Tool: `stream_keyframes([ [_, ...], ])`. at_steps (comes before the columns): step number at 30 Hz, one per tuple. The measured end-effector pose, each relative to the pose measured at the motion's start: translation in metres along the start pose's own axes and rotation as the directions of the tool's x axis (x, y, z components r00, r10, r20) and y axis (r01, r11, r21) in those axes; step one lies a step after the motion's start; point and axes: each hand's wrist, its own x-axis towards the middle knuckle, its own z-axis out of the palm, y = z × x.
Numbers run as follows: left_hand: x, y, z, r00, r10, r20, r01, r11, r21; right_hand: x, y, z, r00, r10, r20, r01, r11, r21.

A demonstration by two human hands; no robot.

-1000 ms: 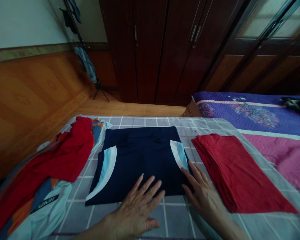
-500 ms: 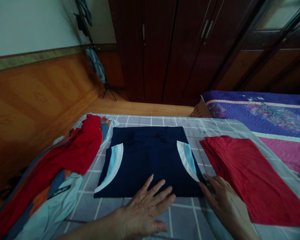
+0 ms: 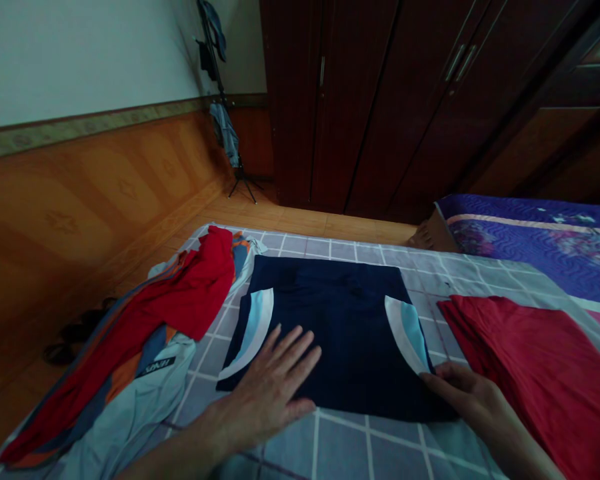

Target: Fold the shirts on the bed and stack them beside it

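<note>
The folded navy garment lies flat on the checked sheet, straight ahead of you, its longer axis running side to side. Your left hand, fingers spread and grasping nothing, rests palm-down over its near left part, closer to its middle. Your right hand pinches its right edge towards the near corner, beside the red garment.

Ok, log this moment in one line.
Left hand: spread on folded navy fabric garment; right hand: at its right edge, grip unclear; folded red fabric garment: right of navy one, apart
</note>
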Motion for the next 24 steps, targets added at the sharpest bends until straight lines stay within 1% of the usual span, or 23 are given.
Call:
stream_keyframes([
  [1, -0.005, -0.012, -0.001, 0.995, -0.085, -0.044, 0.087, 0.996, 0.032, -0.001, 0.000, 0.000, 0.999, 0.049, 0.007, -0.049, 0.991, 0.126],
  [3, -0.014, -0.036, 0.003, 0.965, -0.226, -0.129, 0.236, 0.969, 0.067, -0.004, -0.003, -0.001, 0.990, 0.141, 0.015, -0.139, 0.937, 0.321],
  [5, -0.021, -0.057, 0.014, 0.937, -0.301, -0.176, 0.318, 0.945, 0.073, -0.008, -0.008, -0.001, 0.976, 0.210, 0.048, -0.210, 0.873, 0.441],
  [6, -0.023, -0.065, 0.021, 0.929, -0.320, -0.187, 0.337, 0.939, 0.068, -0.011, -0.012, -0.001, 0.968, 0.238, 0.082, -0.247, 0.843, 0.477],
  [8, -0.025, -0.074, 0.033, 0.922, -0.330, -0.200, 0.345, 0.938, 0.042, -0.015, -0.020, 0.001, 0.950, 0.271, 0.153, -0.310, 0.797, 0.519],
  [11, -0.024, -0.076, 0.040, 0.916, -0.322, -0.240, 0.322, 0.946, -0.040, -0.020, -0.032, 0.006, 0.940, 0.276, 0.201, -0.342, 0.763, 0.549],
  [14, -0.023, -0.075, 0.037, 0.898, -0.318, -0.303, 0.281, 0.946, -0.160, -0.018, -0.042, 0.012, 0.945, 0.270, 0.185, -0.326, 0.735, 0.595],
  [16, -0.024, -0.074, 0.032, 0.876, -0.335, -0.348, 0.255, 0.933, -0.255, -0.013, -0.050, 0.016, 0.952, 0.265, 0.155, -0.303, 0.722, 0.622],
  [17, -0.025, -0.074, 0.029, 0.858, -0.356, -0.370, 0.247, 0.918, -0.311, -0.010, -0.056, 0.018, 0.957, 0.253, 0.140, -0.283, 0.719, 0.635],
  [19, -0.026, -0.074, 0.024, 0.809, -0.426, -0.406, 0.238, 0.867, -0.437, -0.003, -0.075, 0.024, 0.973, 0.201, 0.116, -0.227, 0.725, 0.650],
  [21, -0.026, -0.073, 0.019, 0.749, -0.523, -0.407, 0.229, 0.780, -0.582, 0.004, -0.103, 0.036, 0.989, 0.122, 0.087, -0.148, 0.743, 0.652],
  [22, -0.026, -0.073, 0.017, 0.721, -0.575, -0.387, 0.216, 0.717, -0.663, 0.008, -0.119, 0.047, 0.994, 0.076, 0.078, -0.108, 0.759, 0.642],
  [23, -0.026, -0.073, 0.015, 0.694, -0.626, -0.354, 0.194, 0.637, -0.746, 0.011, -0.137, 0.060, 0.997, 0.022, 0.075, -0.064, 0.778, 0.624],
  [24, -0.026, -0.074, 0.013, 0.672, -0.675, -0.306, 0.164, 0.538, -0.827, 0.013, -0.154, 0.076, 0.995, -0.060, 0.084, -0.001, 0.807, 0.590],
])
